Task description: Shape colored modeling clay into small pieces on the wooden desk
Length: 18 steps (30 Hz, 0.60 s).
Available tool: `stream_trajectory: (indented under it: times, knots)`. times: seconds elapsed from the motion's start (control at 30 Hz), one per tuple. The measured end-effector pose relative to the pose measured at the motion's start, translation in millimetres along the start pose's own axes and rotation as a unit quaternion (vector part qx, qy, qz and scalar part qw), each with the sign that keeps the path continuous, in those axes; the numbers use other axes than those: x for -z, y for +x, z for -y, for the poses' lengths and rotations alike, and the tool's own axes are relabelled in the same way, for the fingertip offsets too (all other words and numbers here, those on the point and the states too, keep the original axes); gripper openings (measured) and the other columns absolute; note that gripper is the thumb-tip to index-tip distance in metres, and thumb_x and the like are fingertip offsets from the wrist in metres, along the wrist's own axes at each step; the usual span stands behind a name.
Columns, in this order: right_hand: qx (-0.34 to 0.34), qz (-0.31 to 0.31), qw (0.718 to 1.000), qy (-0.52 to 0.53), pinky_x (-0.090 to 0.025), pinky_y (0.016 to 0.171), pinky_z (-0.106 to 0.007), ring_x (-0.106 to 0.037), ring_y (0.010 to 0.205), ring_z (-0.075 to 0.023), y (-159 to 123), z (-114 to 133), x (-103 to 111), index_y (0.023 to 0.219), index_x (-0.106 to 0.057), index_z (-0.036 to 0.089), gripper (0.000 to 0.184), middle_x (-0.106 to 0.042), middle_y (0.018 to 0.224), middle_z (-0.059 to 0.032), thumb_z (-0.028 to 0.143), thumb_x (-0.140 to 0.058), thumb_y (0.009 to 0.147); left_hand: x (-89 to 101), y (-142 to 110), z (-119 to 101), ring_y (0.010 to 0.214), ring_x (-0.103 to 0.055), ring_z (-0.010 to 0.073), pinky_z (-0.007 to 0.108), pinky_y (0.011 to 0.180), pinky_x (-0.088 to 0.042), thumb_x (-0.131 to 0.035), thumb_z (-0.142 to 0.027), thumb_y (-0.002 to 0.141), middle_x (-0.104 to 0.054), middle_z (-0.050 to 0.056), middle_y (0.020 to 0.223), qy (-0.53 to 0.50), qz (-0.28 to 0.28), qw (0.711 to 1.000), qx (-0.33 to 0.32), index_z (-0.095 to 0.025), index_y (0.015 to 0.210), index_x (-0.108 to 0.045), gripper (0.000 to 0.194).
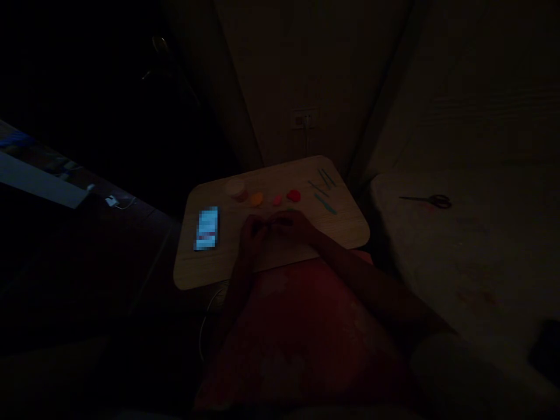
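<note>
Left hand: over the near-middle of the small table, fingers curled in toward the other hand, their tips meeting.
Right hand: reaching in from the other side, fingers bent, fingertips against the left's; it is too dark from where I stand to tell whether either hand grips anything.
Coloured lumps: just past the fingers, in a loose row: an orange lump, a smaller pink lump in the middle, and a red lump nearest the right hand's side.
Tub: a pale round tub beside the orange lump, toward the left.
Phone: a lit phone lying on the left part of the table, apart from the left hand.
Green tools: thin green sticks and a broader green piece, spread at the table's right end.
Scissors: dark-handled scissors on a pale surface beyond the table, to the right.
Wall: an outlet behind the table, a cord hanging from it.
Lap: reddish cloth below the table's near edge.
</note>
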State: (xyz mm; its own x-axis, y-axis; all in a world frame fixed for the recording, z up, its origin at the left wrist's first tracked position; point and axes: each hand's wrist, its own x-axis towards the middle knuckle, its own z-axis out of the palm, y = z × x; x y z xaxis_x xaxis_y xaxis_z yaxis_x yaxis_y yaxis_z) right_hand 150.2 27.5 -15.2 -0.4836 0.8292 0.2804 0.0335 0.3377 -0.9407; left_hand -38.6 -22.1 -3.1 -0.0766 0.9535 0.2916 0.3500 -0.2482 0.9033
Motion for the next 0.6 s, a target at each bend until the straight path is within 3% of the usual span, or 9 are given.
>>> stream_trajectory:
  times: [0.13,0.27,0.4,0.6]
  knots:
    - [-0.012,-0.026,1.000,0.007,-0.052,0.075,-0.028,-0.067,0.081,-0.0174,-0.5,-2.7,1.4,0.114,-0.075,0.019,0.035,-0.075,0.094,-0.0059,0.043,-0.069,0.090,-3.3,0.1,-4.1,0.095,-0.067,0.0208,0.032,0.088,-0.053,-0.070,-0.037,0.084,-0.075,0.005,0.101,0.031,0.050,0.998,0.022,-0.019,0.104,-0.070,0.027]
    - [0.016,0.016,1.000,0.006,-0.053,0.079,-0.030,-0.068,0.083,-0.0184,-1.0,0.3,1.1,0.130,-0.070,0.021,0.049,-0.076,0.099,-0.0061,0.041,-0.075,0.086,-4.2,1.2,-4.5,0.093,-0.070,0.0225,0.035,0.087,-0.055,-0.067,-0.041,0.086,-0.078,0.006,0.098,0.018,0.034,0.998,0.050,-0.018,0.096,-0.075,0.026]
    - [0.070,0.016,0.996,-0.062,-0.051,0.092,-0.034,-0.070,0.097,-0.0213,-0.8,6.3,-0.5,0.112,-0.079,0.021,0.030,-0.077,0.108,-0.0085,0.037,-0.075,0.087,-3.0,1.4,-2.6,0.087,-0.071,0.0221,0.034,0.082,-0.056,-0.068,-0.040,0.085,-0.079,0.007,0.095,0.013,0.043,0.997,0.058,-0.017,0.095,-0.078,0.027]
    - [0.052,-0.006,0.990,-0.129,-0.049,0.083,-0.029,-0.068,0.088,-0.0194,-0.8,9.8,-0.4,0.098,-0.079,0.019,0.018,-0.077,0.097,-0.0072,0.032,-0.072,0.087,-3.9,1.5,-4.8,0.078,-0.066,0.0199,0.031,0.073,-0.051,-0.066,-0.045,0.087,-0.075,0.004,0.083,0.024,0.056,0.997,0.048,-0.019,0.086,-0.076,0.028]
